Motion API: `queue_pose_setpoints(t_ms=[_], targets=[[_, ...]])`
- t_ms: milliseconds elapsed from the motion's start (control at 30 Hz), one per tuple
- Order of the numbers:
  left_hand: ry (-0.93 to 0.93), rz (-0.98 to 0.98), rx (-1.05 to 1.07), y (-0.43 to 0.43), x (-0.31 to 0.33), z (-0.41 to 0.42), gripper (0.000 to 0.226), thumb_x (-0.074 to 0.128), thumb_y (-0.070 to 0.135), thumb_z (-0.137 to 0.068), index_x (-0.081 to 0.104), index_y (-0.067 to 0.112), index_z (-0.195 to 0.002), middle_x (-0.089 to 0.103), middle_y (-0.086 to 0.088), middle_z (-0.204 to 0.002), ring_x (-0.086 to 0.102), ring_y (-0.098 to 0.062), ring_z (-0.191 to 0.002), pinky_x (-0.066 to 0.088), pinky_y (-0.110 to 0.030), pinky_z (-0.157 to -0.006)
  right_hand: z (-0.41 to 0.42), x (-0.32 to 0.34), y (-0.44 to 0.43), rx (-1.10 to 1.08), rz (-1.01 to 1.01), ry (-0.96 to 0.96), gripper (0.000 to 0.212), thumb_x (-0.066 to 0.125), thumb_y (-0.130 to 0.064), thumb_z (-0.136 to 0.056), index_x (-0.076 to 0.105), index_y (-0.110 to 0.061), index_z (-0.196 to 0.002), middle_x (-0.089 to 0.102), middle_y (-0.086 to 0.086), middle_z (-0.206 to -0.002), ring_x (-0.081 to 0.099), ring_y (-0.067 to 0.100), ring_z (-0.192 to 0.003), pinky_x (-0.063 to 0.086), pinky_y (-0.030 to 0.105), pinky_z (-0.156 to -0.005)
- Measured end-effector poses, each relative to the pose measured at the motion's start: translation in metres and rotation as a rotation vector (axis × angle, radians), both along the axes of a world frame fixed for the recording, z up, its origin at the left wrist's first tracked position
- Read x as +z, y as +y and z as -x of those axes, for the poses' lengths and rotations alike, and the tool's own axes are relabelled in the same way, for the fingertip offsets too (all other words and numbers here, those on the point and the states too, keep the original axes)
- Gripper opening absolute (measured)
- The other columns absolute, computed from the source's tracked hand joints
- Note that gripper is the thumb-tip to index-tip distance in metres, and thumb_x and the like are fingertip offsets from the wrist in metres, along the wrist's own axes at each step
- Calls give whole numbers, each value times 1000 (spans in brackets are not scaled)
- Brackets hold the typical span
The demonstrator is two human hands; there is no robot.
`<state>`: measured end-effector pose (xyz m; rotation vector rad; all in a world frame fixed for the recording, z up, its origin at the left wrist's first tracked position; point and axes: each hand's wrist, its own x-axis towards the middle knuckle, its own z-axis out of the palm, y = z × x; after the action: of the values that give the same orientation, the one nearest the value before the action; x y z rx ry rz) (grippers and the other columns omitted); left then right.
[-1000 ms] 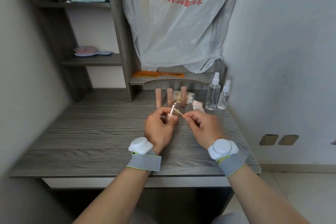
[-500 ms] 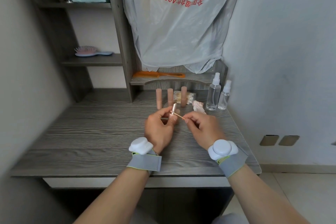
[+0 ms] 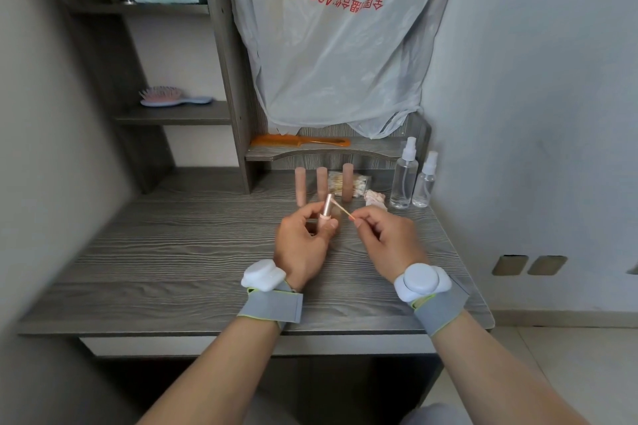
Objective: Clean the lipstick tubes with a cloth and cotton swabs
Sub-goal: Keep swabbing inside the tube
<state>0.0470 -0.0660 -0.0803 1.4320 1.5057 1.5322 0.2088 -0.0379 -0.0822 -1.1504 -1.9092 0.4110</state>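
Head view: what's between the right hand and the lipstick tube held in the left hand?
Only a cotton swab: the right hand pinches one end, the other end reaches the lipstick tube near its top. Shown in the head view.

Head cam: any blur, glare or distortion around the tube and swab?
Head view: soft, even light, no hard glare; centre is sharp, so the lipstick tube in the left hand and the cotton swab in the right hand read clearly; the left wall smears at the frame edge; wide-angle bend tilts the shelf uprights.
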Motion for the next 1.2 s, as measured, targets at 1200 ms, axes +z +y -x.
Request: queue_pose_setpoints(t_ms=[1200], targets=[[30, -3, 9, 2, -3, 1, 27, 75, 16, -78, 74, 33, -99, 70, 9, -84, 69, -18, -77, 59, -44, -78, 0, 0, 0, -12, -7, 23, 12, 60, -21, -94, 70, -28, -97, 57, -11, -57, 52, 9, -53, 38, 18, -52]])
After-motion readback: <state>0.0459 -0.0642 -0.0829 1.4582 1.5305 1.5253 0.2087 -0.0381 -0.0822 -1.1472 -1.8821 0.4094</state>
